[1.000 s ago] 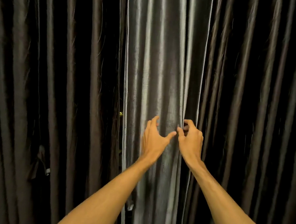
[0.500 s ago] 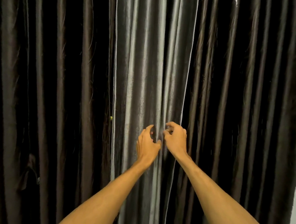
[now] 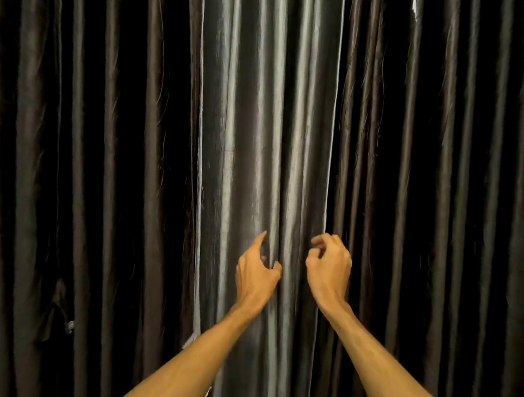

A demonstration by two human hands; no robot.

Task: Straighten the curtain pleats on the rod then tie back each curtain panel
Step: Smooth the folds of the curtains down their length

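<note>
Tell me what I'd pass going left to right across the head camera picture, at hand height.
dark curtain folds on the left → pale hemmed edge of the lit panel → left hand → right hand → dark curtain folds on the right
</note>
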